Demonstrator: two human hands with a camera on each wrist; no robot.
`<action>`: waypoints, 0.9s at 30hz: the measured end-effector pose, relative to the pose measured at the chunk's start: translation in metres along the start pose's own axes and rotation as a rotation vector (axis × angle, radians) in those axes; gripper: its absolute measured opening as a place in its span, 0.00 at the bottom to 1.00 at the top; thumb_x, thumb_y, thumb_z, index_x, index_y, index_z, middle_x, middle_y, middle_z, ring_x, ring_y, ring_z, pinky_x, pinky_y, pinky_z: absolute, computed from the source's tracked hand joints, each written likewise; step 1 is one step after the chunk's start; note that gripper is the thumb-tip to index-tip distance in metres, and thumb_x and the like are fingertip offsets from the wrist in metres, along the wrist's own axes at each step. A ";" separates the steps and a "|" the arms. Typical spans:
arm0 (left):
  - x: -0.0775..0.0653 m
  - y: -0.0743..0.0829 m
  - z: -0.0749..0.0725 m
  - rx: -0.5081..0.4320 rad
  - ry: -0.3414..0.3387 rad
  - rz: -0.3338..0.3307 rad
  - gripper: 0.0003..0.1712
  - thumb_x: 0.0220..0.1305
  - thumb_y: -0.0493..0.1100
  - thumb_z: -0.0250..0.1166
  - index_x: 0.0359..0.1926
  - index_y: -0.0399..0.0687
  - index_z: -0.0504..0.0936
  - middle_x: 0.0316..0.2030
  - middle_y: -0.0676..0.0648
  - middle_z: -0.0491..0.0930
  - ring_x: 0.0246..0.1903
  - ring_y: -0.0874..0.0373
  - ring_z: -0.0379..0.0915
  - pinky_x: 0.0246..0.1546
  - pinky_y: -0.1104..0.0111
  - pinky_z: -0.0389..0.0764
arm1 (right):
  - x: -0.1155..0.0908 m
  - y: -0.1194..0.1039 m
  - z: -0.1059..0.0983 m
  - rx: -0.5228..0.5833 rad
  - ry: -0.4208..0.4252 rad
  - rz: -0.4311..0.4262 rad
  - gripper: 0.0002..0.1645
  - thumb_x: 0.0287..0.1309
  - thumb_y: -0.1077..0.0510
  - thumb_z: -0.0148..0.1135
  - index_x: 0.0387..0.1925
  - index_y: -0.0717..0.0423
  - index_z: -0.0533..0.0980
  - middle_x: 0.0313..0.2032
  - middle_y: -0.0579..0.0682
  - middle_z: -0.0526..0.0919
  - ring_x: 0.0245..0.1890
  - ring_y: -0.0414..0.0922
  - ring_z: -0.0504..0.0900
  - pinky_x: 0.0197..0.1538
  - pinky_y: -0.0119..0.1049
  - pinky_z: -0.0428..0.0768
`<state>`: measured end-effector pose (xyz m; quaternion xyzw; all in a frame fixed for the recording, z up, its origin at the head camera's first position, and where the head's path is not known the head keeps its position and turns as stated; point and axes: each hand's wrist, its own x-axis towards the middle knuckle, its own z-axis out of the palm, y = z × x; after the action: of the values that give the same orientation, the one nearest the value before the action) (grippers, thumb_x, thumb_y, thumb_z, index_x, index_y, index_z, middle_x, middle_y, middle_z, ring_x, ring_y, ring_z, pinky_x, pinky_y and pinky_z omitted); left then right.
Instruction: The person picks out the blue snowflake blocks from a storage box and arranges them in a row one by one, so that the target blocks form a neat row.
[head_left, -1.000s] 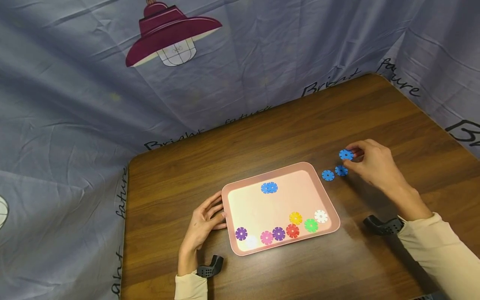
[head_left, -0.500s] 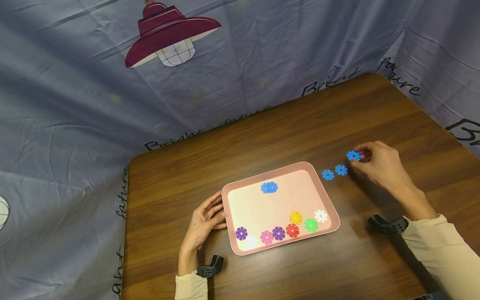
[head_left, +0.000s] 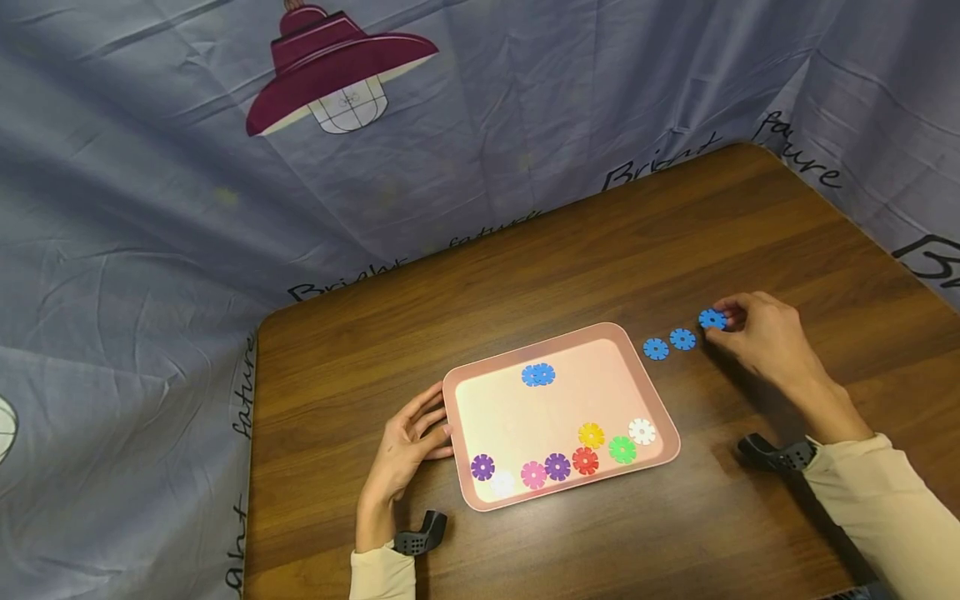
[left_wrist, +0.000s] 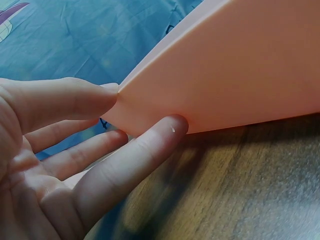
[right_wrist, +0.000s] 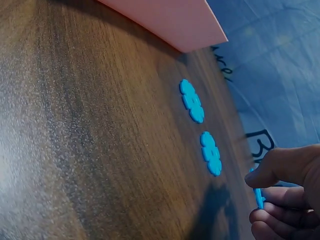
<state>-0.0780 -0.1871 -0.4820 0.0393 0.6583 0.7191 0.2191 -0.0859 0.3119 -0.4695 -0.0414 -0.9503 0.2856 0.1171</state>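
Observation:
Between the right hand's [head_left: 765,333] thumb and fingers, a blue notched plastic disc [head_left: 712,320] is pinched just above the table. Two matching blue discs, one close by [head_left: 682,339] and one nearer the tray [head_left: 656,349], lie flat in a row; the right wrist view shows them too. At the left short side of a pink tray [head_left: 648,375], the left hand [head_left: 401,446] touches the outer wall with spread, fairly straight fingers. In the left wrist view its fingertips [left_wrist: 175,122] rest against that wall.
Inside the tray, two overlapping blue discs [head_left: 538,375] lie near the far side. Several coloured discs, among them a red disc [head_left: 586,461] and a green disc [head_left: 622,450], line the near side. A grey-blue curtain [head_left: 525,125] hangs behind the wooden table [head_left: 360,358].
The right hand has moved rightward with the pinched blue disc, then lowered it toward the table beside the two blue discs. The left hand and tray have stayed put.

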 end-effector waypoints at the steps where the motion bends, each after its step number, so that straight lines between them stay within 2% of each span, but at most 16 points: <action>1: 0.000 0.000 0.000 0.000 0.000 0.000 0.35 0.64 0.25 0.61 0.71 0.43 0.65 0.68 0.37 0.63 0.63 0.38 0.65 0.41 0.54 0.86 | 0.000 0.000 0.001 0.001 0.000 0.001 0.20 0.44 0.61 0.75 0.39 0.68 0.80 0.32 0.62 0.80 0.30 0.55 0.80 0.28 0.22 0.67; 9: 0.000 -0.001 0.000 0.002 -0.008 0.002 0.35 0.65 0.25 0.60 0.71 0.43 0.65 0.68 0.38 0.63 0.63 0.39 0.65 0.42 0.53 0.86 | -0.003 0.003 0.004 -0.009 0.005 0.009 0.20 0.43 0.61 0.76 0.38 0.68 0.80 0.31 0.60 0.80 0.30 0.54 0.80 0.28 0.26 0.67; 22: 0.001 -0.001 -0.001 0.008 -0.005 -0.002 0.35 0.64 0.25 0.61 0.71 0.44 0.65 0.68 0.38 0.63 0.63 0.39 0.65 0.41 0.54 0.86 | -0.006 0.005 0.008 -0.018 -0.017 0.026 0.20 0.45 0.61 0.74 0.40 0.70 0.79 0.32 0.63 0.79 0.33 0.58 0.79 0.33 0.44 0.72; 27: 0.000 -0.001 -0.001 0.009 0.000 -0.004 0.35 0.64 0.25 0.61 0.71 0.44 0.65 0.68 0.38 0.63 0.63 0.39 0.66 0.40 0.54 0.86 | -0.006 0.007 0.009 -0.023 -0.022 0.027 0.21 0.45 0.61 0.75 0.39 0.71 0.79 0.31 0.62 0.79 0.33 0.57 0.79 0.33 0.45 0.73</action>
<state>-0.0784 -0.1878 -0.4832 0.0391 0.6616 0.7156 0.2204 -0.0821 0.3121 -0.4821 -0.0524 -0.9541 0.2766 0.1024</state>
